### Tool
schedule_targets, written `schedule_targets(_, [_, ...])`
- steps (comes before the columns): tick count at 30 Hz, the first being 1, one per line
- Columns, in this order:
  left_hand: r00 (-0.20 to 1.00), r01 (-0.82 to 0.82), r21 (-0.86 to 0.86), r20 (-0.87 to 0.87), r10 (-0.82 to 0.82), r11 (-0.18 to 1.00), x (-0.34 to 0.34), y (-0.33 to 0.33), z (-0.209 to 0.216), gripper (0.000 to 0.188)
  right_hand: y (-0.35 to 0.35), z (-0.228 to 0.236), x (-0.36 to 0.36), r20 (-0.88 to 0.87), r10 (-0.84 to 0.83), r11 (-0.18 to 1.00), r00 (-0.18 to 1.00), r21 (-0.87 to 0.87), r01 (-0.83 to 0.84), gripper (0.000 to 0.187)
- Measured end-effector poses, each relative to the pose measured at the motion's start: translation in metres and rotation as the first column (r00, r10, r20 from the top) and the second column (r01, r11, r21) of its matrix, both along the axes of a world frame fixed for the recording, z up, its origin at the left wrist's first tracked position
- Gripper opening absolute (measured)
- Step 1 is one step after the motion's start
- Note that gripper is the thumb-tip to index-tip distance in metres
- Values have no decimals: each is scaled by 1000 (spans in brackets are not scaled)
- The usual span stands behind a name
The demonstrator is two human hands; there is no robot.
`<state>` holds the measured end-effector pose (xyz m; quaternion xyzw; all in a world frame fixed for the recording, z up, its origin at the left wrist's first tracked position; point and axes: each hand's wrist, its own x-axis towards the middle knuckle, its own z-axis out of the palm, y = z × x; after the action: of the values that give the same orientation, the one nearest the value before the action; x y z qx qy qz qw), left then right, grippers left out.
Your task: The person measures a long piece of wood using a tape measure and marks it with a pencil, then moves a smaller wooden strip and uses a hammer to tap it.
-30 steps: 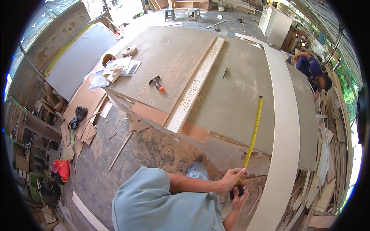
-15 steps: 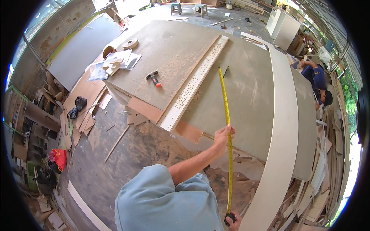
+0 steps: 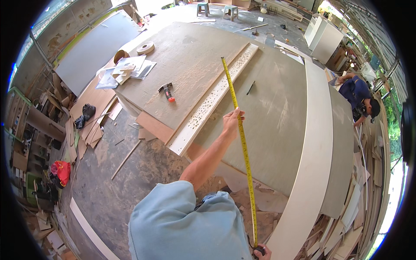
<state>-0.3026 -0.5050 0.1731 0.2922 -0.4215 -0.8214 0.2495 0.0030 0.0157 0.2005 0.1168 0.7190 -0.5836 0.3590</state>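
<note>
A long yellow tape measure blade (image 3: 245, 154) is drawn out across the grey-brown board table (image 3: 277, 91). My left hand (image 3: 232, 122) pinches the blade part way along. Beyond it, the blade's free end reaches over a long white strip with many holes (image 3: 203, 113); whether it touches the strip I cannot tell. At the lower edge of the picture my right hand (image 3: 264, 253) grips the dark tape measure case (image 3: 258, 250), partly cut off. A dark pen-like stick (image 3: 251, 88) lies right of the blade. Left of the strip rests a claw hammer (image 3: 167, 92) with a red-tipped handle.
Papers (image 3: 128, 69) and tape rolls (image 3: 146, 47) lie at the table's far left corner. A wide white board (image 3: 318, 125) runs along the right side. A person in dark clothes (image 3: 357, 93) bends over at the right. Wood scraps (image 3: 346, 225) are heaped at lower right.
My left hand has moved forward and left with the blade. The tape's free end has swung left, from the bare board to over the holed strip. My right hand stays low.
</note>
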Motion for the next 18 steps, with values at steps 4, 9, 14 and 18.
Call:
schedule_targets(4, [997,75,-3,21,-74,997,-20,3,0,35,-10,-3,-25,-12,-49,999,999,23,49,37])
schedule_targets(9, [983,184,-72,24,-183,980,-34,32,-19,37,-35,-14,-50,-96,-134,989,986,48,139,36])
schedule_targets(14, [887,462,-200,127,-445,864,-9,101,-55,41,-75,-4,-75,-213,-124,983,969,108,150,27])
schedule_targets(18, [640,758,-225,75,-765,612,13,168,-59,43,-67,-48,-79,-352,-256,951,900,77,300,29])
